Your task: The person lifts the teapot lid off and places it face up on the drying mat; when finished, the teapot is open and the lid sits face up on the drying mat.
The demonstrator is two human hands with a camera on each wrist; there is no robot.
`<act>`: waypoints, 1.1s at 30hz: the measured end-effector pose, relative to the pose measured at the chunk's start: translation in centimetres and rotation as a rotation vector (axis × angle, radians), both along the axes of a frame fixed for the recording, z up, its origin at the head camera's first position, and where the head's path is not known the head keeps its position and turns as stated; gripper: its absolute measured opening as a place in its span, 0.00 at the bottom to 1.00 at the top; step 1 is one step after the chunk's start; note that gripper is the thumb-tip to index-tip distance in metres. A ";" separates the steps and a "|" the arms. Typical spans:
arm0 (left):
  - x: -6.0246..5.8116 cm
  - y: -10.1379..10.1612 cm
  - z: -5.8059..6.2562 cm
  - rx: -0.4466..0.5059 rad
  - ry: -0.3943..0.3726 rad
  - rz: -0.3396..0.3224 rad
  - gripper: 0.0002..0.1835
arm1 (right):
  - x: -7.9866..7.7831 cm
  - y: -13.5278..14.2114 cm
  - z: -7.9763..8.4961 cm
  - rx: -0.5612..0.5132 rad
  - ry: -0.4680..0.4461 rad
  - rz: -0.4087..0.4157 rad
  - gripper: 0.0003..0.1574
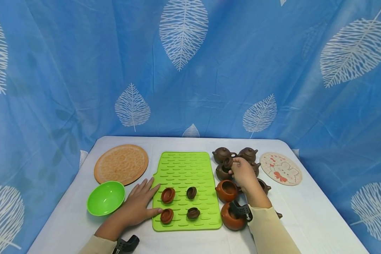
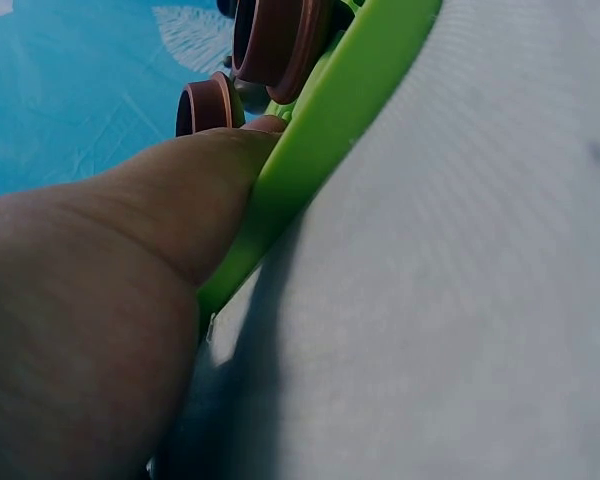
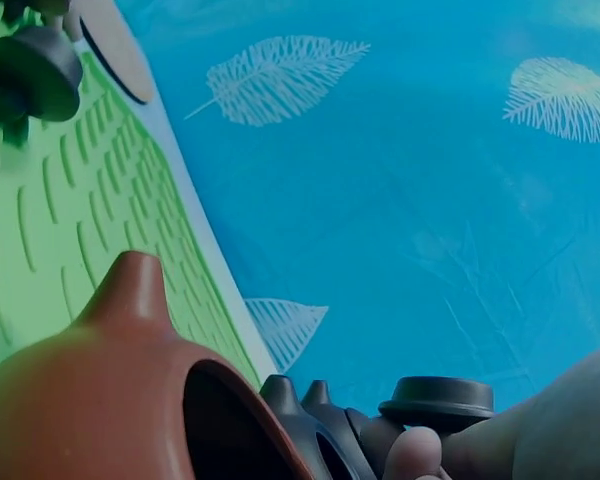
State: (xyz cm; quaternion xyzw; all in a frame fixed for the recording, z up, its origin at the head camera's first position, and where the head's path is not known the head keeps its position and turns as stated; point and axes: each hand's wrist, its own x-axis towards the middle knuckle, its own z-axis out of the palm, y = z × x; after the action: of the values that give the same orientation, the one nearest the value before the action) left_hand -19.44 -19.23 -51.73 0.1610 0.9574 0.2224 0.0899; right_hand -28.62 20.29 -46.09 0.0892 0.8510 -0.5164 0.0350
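Observation:
My right hand (image 1: pixel 244 174) pinches a dark brown teapot lid (image 1: pixel 228 162), held on its side over a dark teapot (image 1: pixel 221 173). In the right wrist view the lid (image 3: pixel 438 400) shows beyond the thumb. My left hand (image 1: pixel 138 208) lies with fingers spread at the left edge of a green mat (image 1: pixel 184 173), its thumb beside a reddish lid (image 1: pixel 167 216). Another reddish lid (image 1: pixel 168 195) and two dark lids, a far one (image 1: pixel 191 192) and a near one (image 1: pixel 193 213), are on the mat. Two lidless reddish teapots, one farther (image 1: pixel 222 190) and one nearer (image 1: pixel 230 224), stand right of it.
Behind the right hand are two dark teapots with lids, one left (image 1: pixel 221 154) and one right (image 1: pixel 247 154); more dark pots are partly hidden by the arm. A green bowl (image 1: pixel 106 198) and a round orange mat (image 1: pixel 121 164) lie left, a rabbit-print mat (image 1: pixel 280 168) right.

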 end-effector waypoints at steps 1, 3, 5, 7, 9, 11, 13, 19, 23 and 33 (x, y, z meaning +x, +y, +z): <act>0.0 0.0 0.0 -0.003 0.001 0.001 0.52 | -0.1 0.0 0.0 -0.020 0.001 -0.001 0.21; 0.0 0.0 0.1 -0.002 0.006 0.001 0.52 | -0.1 -0.1 0.0 -0.063 -0.002 -0.001 0.21; 0.1 0.0 0.3 0.000 0.010 0.000 0.52 | -0.2 -0.3 0.1 -0.104 -0.006 -0.003 0.20; 0.2 0.0 0.4 0.001 0.010 -0.001 0.52 | -0.1 -0.4 0.1 -0.138 -0.009 0.001 0.20; 0.2 0.0 0.5 0.009 0.003 0.000 0.52 | 0.0 -0.7 0.1 -0.171 -0.013 0.008 0.20; 0.3 0.0 0.7 0.020 0.001 -0.001 0.52 | 0.1 -1.1 0.1 -0.212 -0.016 0.020 0.20; 0.3 0.0 0.7 0.021 0.001 -0.001 0.51 | 0.2 -1.4 0.1 -0.246 -0.020 0.037 0.19; 0.2 -0.2 0.2 0.028 -0.003 0.006 0.52 | 0.6 -2.4 0.2 -0.275 -0.007 0.070 0.17; 0.3 -0.2 0.0 0.037 -0.005 0.008 0.52 | 1.0 -3.2 0.6 -0.314 -0.029 0.137 0.17; 0.0 -0.2 -0.3 0.024 0.005 0.003 0.52 | 0.9 -7.3 1.3 -0.368 -0.111 0.256 0.20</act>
State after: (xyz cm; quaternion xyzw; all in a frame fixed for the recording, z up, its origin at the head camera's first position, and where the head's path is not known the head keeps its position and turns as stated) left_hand -19.39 -19.38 -52.05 0.1611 0.9552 0.2333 0.0851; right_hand -27.74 13.02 -44.81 0.0007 0.7434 -0.6487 0.1628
